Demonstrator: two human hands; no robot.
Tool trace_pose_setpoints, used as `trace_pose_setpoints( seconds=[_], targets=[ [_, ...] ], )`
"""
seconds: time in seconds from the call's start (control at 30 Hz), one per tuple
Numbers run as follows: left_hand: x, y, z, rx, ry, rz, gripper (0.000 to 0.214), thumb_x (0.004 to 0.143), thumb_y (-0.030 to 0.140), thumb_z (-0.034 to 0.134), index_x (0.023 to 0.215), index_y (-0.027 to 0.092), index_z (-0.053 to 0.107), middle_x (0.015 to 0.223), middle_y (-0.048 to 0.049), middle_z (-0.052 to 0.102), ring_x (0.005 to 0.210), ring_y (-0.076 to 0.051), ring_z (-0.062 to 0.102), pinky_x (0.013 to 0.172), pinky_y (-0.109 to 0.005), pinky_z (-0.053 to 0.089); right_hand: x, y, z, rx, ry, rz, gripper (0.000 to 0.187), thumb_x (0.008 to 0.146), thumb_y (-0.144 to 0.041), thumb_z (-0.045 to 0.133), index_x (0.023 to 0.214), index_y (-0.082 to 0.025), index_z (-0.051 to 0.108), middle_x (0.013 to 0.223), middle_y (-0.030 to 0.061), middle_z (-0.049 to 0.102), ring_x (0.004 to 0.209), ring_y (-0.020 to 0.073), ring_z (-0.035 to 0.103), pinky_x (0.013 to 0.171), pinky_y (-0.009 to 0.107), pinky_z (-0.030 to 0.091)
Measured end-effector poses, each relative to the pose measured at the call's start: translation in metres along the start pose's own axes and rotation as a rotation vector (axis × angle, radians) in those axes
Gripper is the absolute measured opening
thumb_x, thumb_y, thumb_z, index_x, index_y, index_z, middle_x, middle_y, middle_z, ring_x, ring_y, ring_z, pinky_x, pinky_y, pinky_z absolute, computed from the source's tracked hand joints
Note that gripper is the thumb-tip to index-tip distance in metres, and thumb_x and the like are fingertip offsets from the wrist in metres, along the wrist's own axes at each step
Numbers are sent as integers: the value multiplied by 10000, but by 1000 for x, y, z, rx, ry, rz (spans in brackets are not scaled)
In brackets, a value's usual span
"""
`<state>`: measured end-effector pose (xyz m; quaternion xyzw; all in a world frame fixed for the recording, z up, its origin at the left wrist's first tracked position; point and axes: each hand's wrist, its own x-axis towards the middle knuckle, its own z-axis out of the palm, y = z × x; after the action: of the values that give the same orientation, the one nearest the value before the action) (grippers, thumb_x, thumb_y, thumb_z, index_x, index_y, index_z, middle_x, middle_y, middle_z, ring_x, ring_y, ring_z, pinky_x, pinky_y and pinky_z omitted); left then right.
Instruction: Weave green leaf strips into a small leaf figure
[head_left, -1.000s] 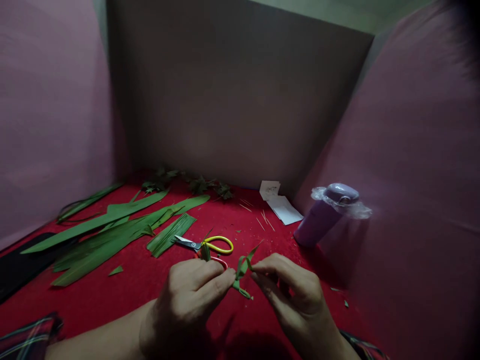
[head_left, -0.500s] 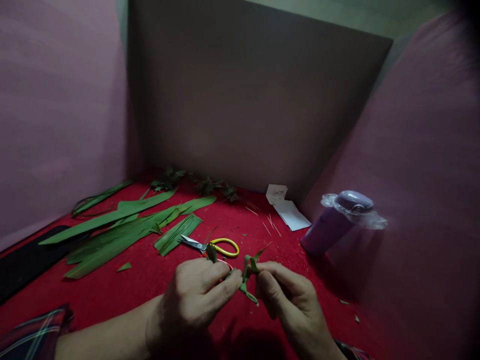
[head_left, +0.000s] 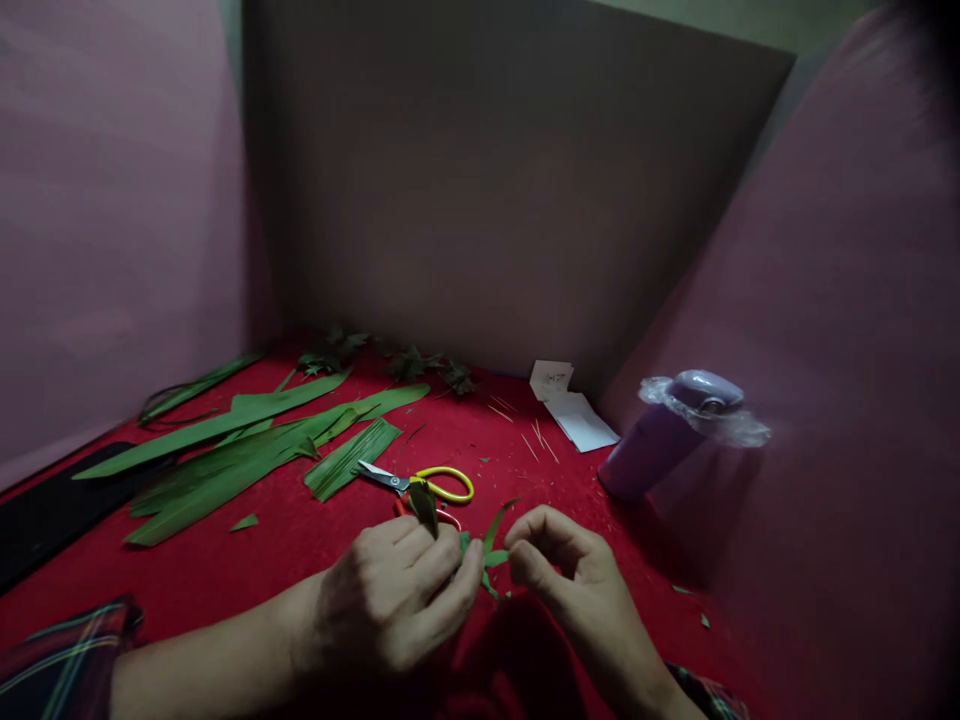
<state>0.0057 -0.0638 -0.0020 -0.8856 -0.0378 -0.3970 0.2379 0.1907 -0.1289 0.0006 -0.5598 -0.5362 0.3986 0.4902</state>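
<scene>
My left hand (head_left: 409, 590) is closed around a folded piece of green leaf (head_left: 491, 560), whose narrow strips stick out past the thumb and fingertips. A darker leaf end (head_left: 424, 505) pokes up above its knuckles. To the right, my right hand (head_left: 581, 580) has thumb and forefinger pinched at the tip of one strip. Just beyond the left hand lie scissors (head_left: 405, 484) with one yellow and one red handle, blades apart and pointing left. The left fingers hide part of the leaf piece and of the red handle.
Long green leaves (head_left: 247, 465) and a cut leaf section (head_left: 352, 460) lie on the red cloth (head_left: 300, 560) at left, near a black flat object (head_left: 67, 510). Leafy sprigs (head_left: 412, 365), thin sticks (head_left: 544, 440) and white cards (head_left: 581, 422) lie farther back. A purple bottle (head_left: 649, 450) stands right.
The curled strip between my hands now lies straighter, with its ends fanned out. The right fingertips have shifted slightly along it. The view has tilted a little.
</scene>
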Motion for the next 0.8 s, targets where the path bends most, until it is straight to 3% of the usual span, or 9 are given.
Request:
trace_pose_setpoints(
  seconds=[0.33, 0.5, 0.8],
  targets=[
    [3, 1, 1, -25, 33, -5, 188, 808, 80, 480, 918, 55, 630, 751, -93, 651, 548, -113, 545, 480, -253, 431, 0, -3, 7, 131, -86, 163, 336, 701, -458, 664, 663, -141, 559, 607, -35, 485, 570, 97, 415, 542, 212, 327],
    [2, 2, 0, -48, 37, -16, 183, 819, 79, 472, 931, 49, 614, 737, -85, 650, 533, -109, 546, 458, -251, 415, 2, 0, 8, 212, -165, 221, 265, 710, -359, 658, 631, -143, 526, 568, -43, 448, 551, 87, 358, 529, 214, 283],
    [-1, 3, 1, -108, 31, -18, 245, 826, 80, 414, 977, 16, 595, 807, -138, 666, 556, -143, 562, 453, -284, 410, 2, 7, 9, 372, -229, 245, 178, 709, -228, 624, 601, -133, 520, 540, -41, 453, 534, 81, 358, 538, 222, 263]
  ],
)
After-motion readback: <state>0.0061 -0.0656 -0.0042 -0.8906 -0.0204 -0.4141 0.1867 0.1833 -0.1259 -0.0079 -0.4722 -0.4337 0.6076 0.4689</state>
